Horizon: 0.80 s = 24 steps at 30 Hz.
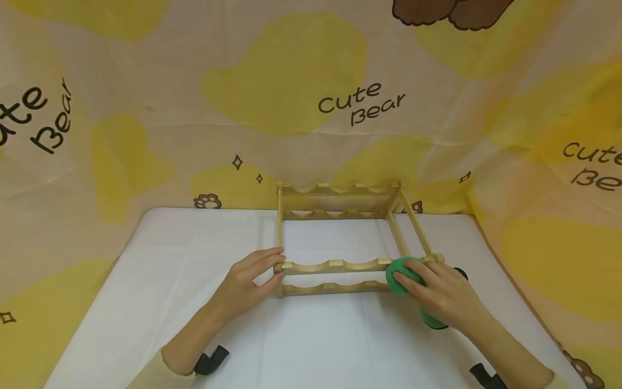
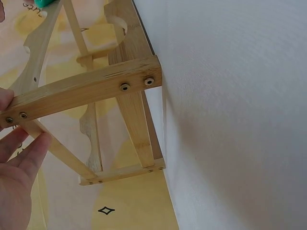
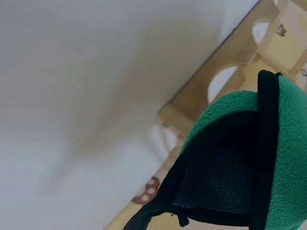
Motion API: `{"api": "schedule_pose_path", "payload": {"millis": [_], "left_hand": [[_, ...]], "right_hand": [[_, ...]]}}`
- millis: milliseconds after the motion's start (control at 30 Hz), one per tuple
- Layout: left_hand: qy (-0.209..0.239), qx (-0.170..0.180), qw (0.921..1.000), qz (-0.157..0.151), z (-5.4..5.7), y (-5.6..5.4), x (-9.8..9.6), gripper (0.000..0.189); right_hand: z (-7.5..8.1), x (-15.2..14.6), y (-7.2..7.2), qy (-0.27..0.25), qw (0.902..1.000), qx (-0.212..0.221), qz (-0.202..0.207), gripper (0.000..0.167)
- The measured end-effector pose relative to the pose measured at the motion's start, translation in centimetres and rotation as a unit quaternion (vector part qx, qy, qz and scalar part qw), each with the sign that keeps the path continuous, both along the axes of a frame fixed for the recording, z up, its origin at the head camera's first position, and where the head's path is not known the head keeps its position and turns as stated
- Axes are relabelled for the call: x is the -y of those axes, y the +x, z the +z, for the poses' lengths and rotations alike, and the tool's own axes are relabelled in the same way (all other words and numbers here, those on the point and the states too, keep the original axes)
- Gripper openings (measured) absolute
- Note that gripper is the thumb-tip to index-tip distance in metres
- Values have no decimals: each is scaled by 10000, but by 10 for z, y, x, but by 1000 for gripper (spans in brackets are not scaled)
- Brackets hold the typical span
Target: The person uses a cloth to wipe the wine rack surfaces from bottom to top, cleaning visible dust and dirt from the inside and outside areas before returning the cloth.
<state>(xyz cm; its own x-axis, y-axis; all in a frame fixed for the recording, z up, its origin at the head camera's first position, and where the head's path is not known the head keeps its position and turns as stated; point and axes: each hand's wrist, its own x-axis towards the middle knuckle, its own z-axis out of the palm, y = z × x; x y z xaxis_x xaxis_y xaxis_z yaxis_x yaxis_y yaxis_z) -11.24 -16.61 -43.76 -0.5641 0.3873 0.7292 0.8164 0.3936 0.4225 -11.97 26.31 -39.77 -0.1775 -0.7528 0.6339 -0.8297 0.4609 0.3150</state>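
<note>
A light wooden rack (image 1: 335, 266) with scalloped rails stands on the white table in the head view. At its front left corner my left hand (image 1: 243, 278) grips the upper end of the post, fingers above and thumb below. The left wrist view shows the fingertips (image 2: 37, 148) against the wood near two bolt heads. My right hand (image 1: 442, 294) holds a green cloth (image 1: 400, 276) with dark edging on the upper front rail, near the right corner. In the right wrist view the bunched cloth (image 3: 292, 148) hides the right hand and part of the rack.
The white tabletop (image 1: 316, 340) spreads around the rack. Behind it hangs a yellow patterned backdrop (image 1: 291, 70) with printed words, which also runs down both sides. Dark straps (image 1: 212, 360) show at both wrists.
</note>
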Motion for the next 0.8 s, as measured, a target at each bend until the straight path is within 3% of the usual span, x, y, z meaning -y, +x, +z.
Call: {"api": "schedule_pose_path", "payload": {"millis": [800], "left_hand": [[-7, -30, 10000, 42, 0, 0, 0, 23]], "right_hand": [[-4, 59, -8, 75, 9989, -93, 457, 33]]}}
